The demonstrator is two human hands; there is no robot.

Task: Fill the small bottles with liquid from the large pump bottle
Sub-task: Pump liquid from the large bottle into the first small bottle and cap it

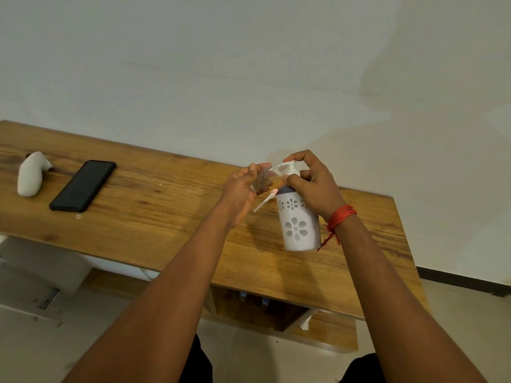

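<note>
Clear small bottle [262, 179], centre frame, tilted in left grip [242, 189], mouth at pump bottle [297, 230] nozzle. Right grip [315, 186] clasps its neck, finger on pump head. Risk: mouth slips off nozzle, liquid spills on surface [154, 205].

Our left forearm [171, 286] and right forearm [387, 272] are bare, as are our left hand [240, 194] and right hand [315, 186]. Round our right wrist we wear a red thread [341, 217], wound in several turns, with loose ends hanging from it. Low in view, our dark clothing [199, 363] shows, black-looking.
</note>
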